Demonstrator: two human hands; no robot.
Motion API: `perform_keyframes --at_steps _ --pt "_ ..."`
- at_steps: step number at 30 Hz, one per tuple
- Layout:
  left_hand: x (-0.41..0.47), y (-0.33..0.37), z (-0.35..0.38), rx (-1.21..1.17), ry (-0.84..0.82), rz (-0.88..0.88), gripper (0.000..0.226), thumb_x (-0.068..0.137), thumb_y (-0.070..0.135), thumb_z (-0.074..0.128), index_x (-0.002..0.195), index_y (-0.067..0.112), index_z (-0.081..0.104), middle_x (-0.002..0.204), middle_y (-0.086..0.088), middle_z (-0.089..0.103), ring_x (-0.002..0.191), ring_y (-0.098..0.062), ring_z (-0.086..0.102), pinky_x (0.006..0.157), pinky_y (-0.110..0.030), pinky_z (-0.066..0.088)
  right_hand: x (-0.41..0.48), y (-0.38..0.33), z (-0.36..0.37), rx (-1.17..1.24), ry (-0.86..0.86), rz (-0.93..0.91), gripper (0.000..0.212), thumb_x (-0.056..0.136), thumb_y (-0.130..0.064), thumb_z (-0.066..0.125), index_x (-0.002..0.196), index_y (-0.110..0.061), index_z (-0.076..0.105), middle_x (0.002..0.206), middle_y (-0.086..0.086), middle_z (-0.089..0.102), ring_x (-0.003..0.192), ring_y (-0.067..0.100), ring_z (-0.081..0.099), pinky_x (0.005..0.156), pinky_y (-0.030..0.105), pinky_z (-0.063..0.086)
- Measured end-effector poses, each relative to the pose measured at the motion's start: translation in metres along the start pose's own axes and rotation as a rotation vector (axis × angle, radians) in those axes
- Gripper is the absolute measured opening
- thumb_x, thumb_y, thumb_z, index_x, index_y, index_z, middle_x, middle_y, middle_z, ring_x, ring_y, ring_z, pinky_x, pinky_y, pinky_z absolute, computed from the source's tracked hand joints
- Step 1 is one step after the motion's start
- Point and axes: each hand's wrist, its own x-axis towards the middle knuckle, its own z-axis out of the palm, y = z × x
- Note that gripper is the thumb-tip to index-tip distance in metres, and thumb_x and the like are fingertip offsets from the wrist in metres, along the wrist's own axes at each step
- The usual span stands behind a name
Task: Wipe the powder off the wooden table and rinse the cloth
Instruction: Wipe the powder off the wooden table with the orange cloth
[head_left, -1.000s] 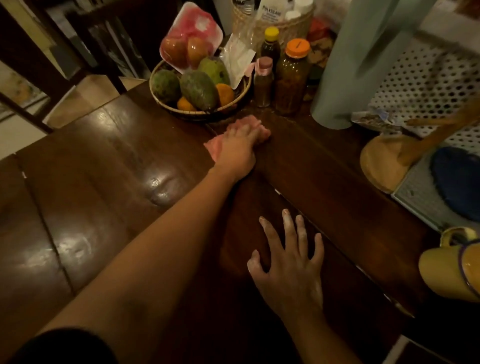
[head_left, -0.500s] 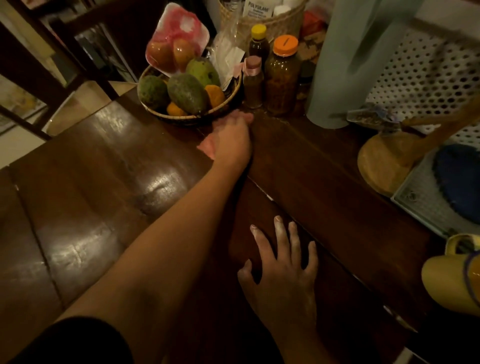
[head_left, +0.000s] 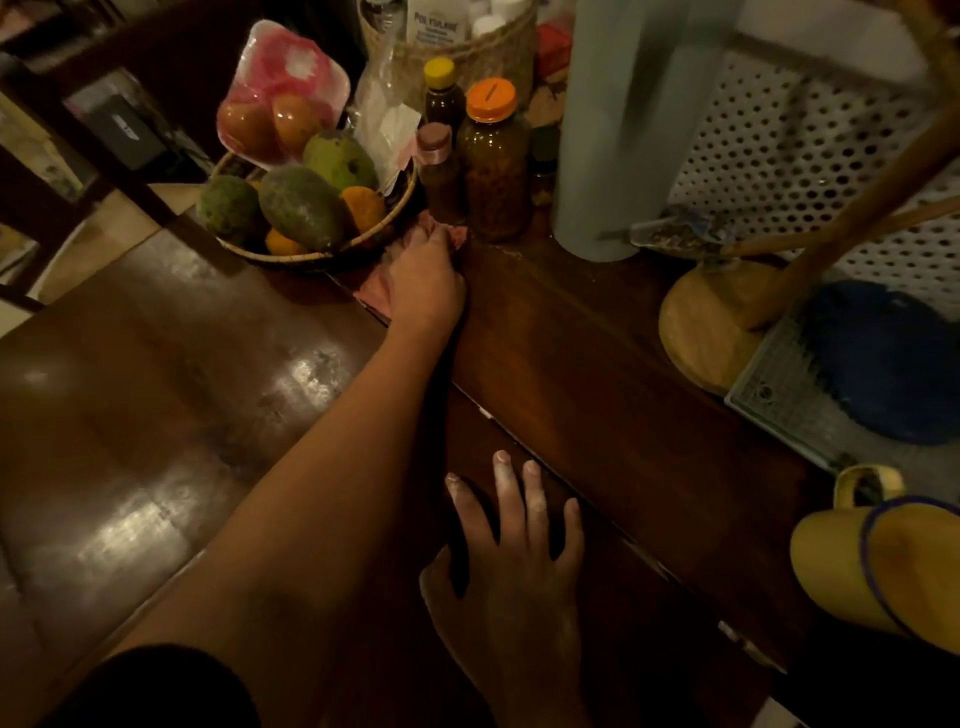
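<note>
The dark wooden table (head_left: 156, 389) fills the view. My left hand (head_left: 423, 286) reaches far across it and presses a pink cloth (head_left: 375, 291) against the wood, right beside the fruit basket (head_left: 311, 257) and at the foot of a small brown bottle (head_left: 441, 176). Most of the cloth is hidden under the hand; bunched edges show at the fingertips and by the wrist. Faint whitish powder (head_left: 514, 254) lies just right of the cloth. My right hand (head_left: 519, 561) rests flat on the near part of the table, fingers spread and dusted white.
An orange-lidded jar (head_left: 496, 166) and a tall grey cylinder (head_left: 613, 130) stand behind the cloth. At right are a round wooden stand base (head_left: 696, 332), a tray with a blue pad (head_left: 883, 364) and a yellow mug (head_left: 872, 566). A seam runs diagonally across the tabletop.
My left hand has slid the cloth farther away, up against the bottles and basket. My right hand has stayed flat on the table.
</note>
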Motion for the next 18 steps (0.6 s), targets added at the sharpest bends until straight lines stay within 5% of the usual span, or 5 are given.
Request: perform_keyframes --at_steps 6,8,10,14,18 --pt "-0.034 0.014 -0.006 -0.019 -0.039 0.243 0.062 0.087 0.003 0.05 0.144 0.027 0.052 0.149 0.0 0.049 0.136 -0.028 0.043 0.096 -0.038 0.036 0.0 0.001 0.001 -0.025 -0.044 -0.008 0.07 0.079 -0.059 0.045 0.146 -0.037 0.049 0.161 0.01 0.036 0.148 0.034 0.034 0.111 0.065 0.029" --pt "-0.038 0.013 -0.009 -0.047 -0.095 0.367 0.061 0.089 0.0 0.048 0.144 0.028 0.051 0.155 0.004 0.043 0.142 -0.024 0.037 0.105 -0.036 0.029 0.0 0.001 0.001 -0.027 -0.043 -0.005 0.07 0.08 -0.061 0.042 0.145 -0.037 0.049 0.16 0.01 0.037 0.147 0.034 0.035 0.11 0.065 0.03" --pt "-0.03 0.01 -0.011 -0.097 -0.152 0.276 0.064 0.09 -0.003 0.047 0.144 0.03 0.051 0.156 0.005 0.04 0.144 -0.02 0.033 0.111 -0.035 0.02 0.001 0.0 0.0 -0.032 -0.048 -0.008 0.07 0.08 -0.061 0.042 0.146 -0.037 0.048 0.161 0.009 0.036 0.148 0.033 0.035 0.111 0.065 0.03" --pt "-0.024 0.025 0.002 -0.14 0.011 0.018 0.061 0.081 -0.002 0.051 0.137 0.022 0.058 0.144 -0.005 0.054 0.134 -0.028 0.045 0.111 -0.044 0.035 0.001 -0.001 0.001 0.034 0.013 0.005 0.067 0.079 -0.053 0.049 0.143 -0.035 0.051 0.16 0.008 0.037 0.148 0.032 0.034 0.111 0.066 0.029" --pt "-0.042 0.041 0.024 -0.075 -0.065 0.221 0.062 0.081 0.001 0.052 0.138 0.024 0.056 0.143 -0.002 0.055 0.136 -0.028 0.044 0.113 -0.051 0.034 -0.001 0.001 0.003 0.01 0.046 -0.023 0.065 0.08 -0.054 0.047 0.141 -0.032 0.049 0.159 0.011 0.04 0.147 0.034 0.037 0.109 0.066 0.029"
